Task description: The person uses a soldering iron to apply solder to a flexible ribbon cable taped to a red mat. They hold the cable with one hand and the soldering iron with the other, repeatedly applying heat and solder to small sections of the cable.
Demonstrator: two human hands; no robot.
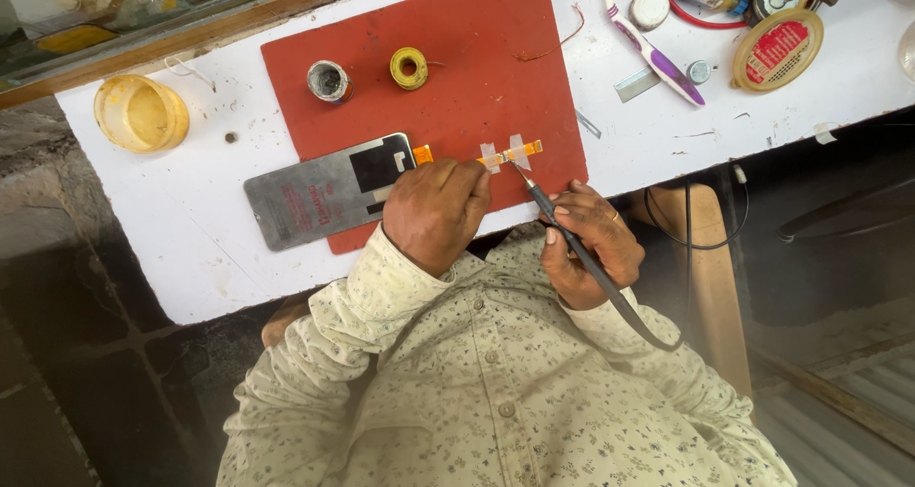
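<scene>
My right hand (588, 242) grips a thin black soldering iron (551, 213) like a pen, its cable trailing back over my shirt. The iron's tip touches an orange flex strip (527, 149) that is taped down with two pieces of clear tape on a red mat (457, 39). My left hand (434, 211) is curled with its fingertips pressing on the strip's middle, hiding that part. The strip's other orange end (422, 153) shows beside a grey metal plate (305, 199) with a black part on it.
On the mat stand a yellow solder spool (409, 68) and a grey spool (329, 80). A yellow tub (140, 113) sits at the left of the white bench (191, 249). A purple and white toothbrush (648, 49), a round red tin (777, 49) and small tools crowd the right.
</scene>
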